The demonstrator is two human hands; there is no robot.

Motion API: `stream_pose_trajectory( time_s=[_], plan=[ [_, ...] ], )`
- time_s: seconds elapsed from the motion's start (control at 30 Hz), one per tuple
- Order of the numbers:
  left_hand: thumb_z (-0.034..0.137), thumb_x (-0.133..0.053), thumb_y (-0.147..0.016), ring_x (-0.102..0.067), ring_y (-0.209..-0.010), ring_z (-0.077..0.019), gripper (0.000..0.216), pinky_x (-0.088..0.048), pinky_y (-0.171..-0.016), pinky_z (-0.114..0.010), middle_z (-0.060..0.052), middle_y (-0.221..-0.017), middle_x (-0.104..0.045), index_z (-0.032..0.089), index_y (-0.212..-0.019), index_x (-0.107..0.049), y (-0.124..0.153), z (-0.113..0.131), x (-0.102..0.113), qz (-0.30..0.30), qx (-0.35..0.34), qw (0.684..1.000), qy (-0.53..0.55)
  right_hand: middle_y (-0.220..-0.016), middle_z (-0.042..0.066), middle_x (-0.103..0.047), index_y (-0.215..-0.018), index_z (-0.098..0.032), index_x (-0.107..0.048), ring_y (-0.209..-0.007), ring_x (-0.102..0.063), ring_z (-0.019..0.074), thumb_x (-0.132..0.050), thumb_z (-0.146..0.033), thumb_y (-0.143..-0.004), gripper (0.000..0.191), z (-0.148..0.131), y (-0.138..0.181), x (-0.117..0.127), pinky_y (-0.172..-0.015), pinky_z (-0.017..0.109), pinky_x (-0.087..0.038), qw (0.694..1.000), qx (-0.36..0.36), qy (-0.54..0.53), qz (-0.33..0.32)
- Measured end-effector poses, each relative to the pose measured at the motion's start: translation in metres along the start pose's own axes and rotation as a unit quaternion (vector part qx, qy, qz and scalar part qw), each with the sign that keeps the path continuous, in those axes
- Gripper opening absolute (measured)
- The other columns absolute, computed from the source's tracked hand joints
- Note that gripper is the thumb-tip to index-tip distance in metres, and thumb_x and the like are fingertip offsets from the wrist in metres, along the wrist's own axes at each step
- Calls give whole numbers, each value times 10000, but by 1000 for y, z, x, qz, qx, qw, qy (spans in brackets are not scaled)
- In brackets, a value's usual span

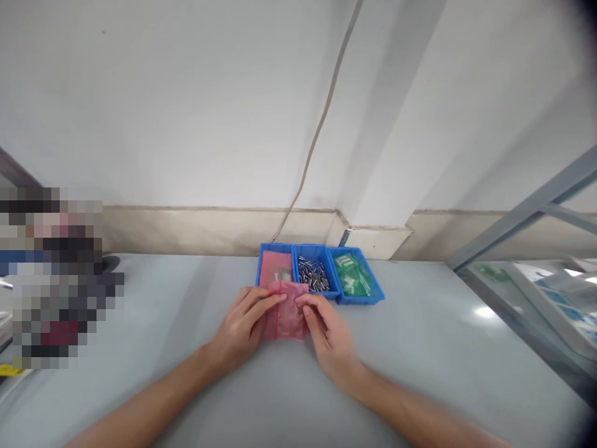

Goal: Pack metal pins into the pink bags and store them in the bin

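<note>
Between my two hands is a pink zip-lock bag (291, 320) with a red seal line running down its left part. My left hand (240, 320) grips the bag's left side near that line, thumb and fingers closed on it. On the right edge, my right hand (331, 339) pinches the bag with thumb and fingertips. What lies inside the bag is too faint to make out. Just beyond it stands a blue bin (258, 269) with pink bags in it, partly covered by the bag I hold.
Beside that bin, a middle blue bin (333, 280) holds many small metal pins (313, 275). The right blue bin (373, 292) contains green bags (352, 277). A cable (321, 124) hangs down the wall. A grey metal frame (517, 214) stands at right; a blurred-out person (60, 274) is at left.
</note>
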State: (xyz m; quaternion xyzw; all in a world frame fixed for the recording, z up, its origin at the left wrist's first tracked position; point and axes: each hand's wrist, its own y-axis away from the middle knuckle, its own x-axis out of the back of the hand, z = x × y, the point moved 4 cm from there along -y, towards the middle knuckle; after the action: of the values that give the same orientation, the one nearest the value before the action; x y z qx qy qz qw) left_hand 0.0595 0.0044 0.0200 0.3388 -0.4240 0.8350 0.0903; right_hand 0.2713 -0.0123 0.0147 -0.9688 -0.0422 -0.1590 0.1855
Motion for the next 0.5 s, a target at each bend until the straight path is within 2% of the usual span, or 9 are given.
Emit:
stream_pose_trajectory(
  time_s=[0.1, 0.2, 0.33, 0.5],
  plan=[
    [28, -464, -1059, -597, -1194, -223, 535, -554, -1031, -386, -103, -1293, -645, 284, -1518, -567, 0, -2, -1, 12, 1, 1000, -5, -1167, 50, -714, -1248, -297, -664, -1084, -681, 212, -421, -252, -1130, 274, -2, 0, 1, -956, 334, -536, 999, 32, -14, 15],
    [48, -498, -1061, -613, -1190, -223, 532, -567, -1021, -386, -100, -1284, -648, 303, -1523, -564, -1, -2, 1, 26, 0, 1000, -5, -1248, 68, -711, -1318, -302, -652, -1145, -681, 225, -415, -217, -1116, 323, 0, -1, 0, -988, 359, -538, 999, 35, -3, 7],
    [127, -628, -1034, -623, -1163, -238, 491, -573, -988, -386, -103, -1262, -654, 293, -1495, -585, -2, 1, 5, 21, -6, 1000, 14, -1239, 78, -719, -1324, -288, -648, -1104, -699, 236, -456, -161, -1059, 351, 3, -2, 0, -928, 365, -557, 999, 32, 13, -3],
    [115, -601, -1033, -642, -1027, -216, 284, -551, -887, -349, -91, -1124, -688, 229, -1276, -694, -6, 7, 11, 38, -19, 998, 42, -1042, 50, -719, -1179, -272, -701, -943, -681, 217, -510, -183, -1054, 245, -3, -7, 2, -846, 336, -533, 998, 54, 23, -24]
  ],
)
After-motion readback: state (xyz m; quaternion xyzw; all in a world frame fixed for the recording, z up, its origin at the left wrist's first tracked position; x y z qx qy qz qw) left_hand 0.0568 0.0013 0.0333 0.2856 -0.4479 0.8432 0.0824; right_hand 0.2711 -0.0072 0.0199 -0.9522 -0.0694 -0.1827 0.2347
